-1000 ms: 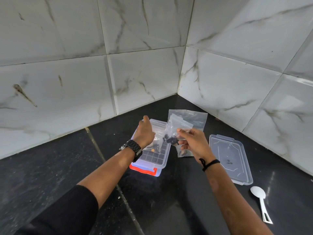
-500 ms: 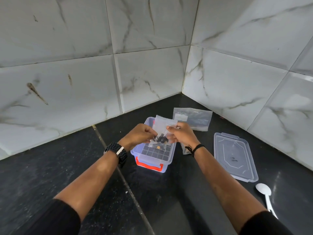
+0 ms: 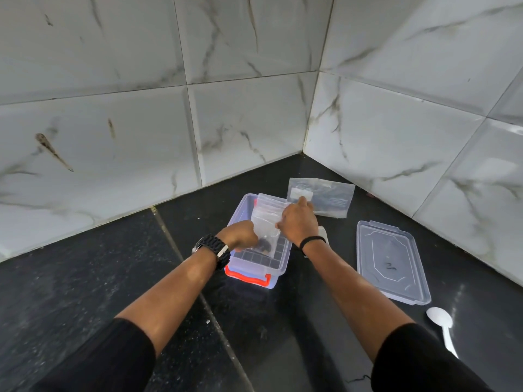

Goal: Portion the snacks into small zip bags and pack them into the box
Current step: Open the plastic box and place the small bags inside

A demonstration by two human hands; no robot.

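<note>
A clear plastic box (image 3: 278,267) with a red handle stands open on the black counter. Inside it lies a small zip bag (image 3: 266,219) holding a few dark snack pieces near its lower end. My left hand (image 3: 240,234) reaches into the box and grips the bag's lower left part. My right hand (image 3: 297,219) holds the bag's right edge over the box's right rim. A larger clear zip bag (image 3: 331,198) lies flat behind the box.
The box's clear lid (image 3: 393,261) lies to the right on the counter. A white plastic spoon (image 3: 443,325) rests near the lid's front corner. Marble-tiled walls meet in a corner behind the box.
Both hands have lowered the small zip bag from above the box down into it. The camera has come closer.
</note>
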